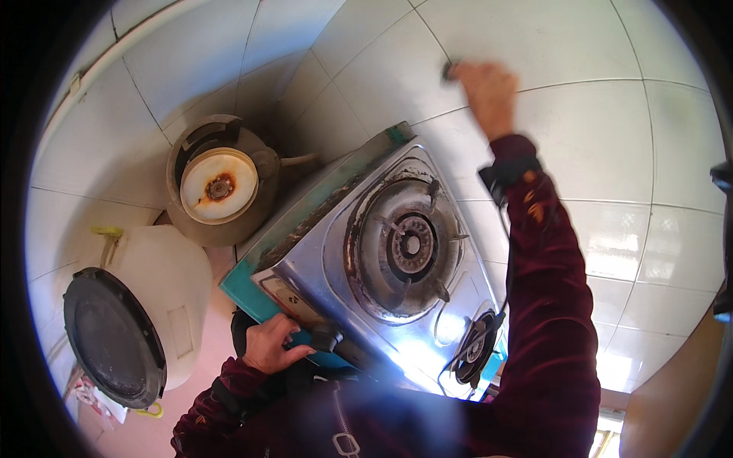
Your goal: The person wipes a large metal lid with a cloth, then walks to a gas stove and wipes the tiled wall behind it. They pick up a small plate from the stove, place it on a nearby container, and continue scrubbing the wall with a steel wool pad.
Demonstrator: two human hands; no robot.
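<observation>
My right hand (489,94) is raised against the white wall tiles (578,137), its fingers closed on a small dark object (448,71) that motion blur leaves unclear. Near the front edge of a stainless-steel gas stove (355,275), beside its black control knob (326,338), is my left hand (274,345), thumb and fingers apart with nothing seen between them. The stove's large burner (412,245) has metal pan supports around it and carries no pot. A smaller burner (475,346) sits closer to my body, with a dark cable passing over it.
Left of the stove stands a gas cylinder (252,220) with a rust-stained round lid (219,184) on top. A white plastic barrel (177,286) with a black screw lid (114,338) is at the far left. The stove rests on a teal-edged surface (246,286) against the tiled corner.
</observation>
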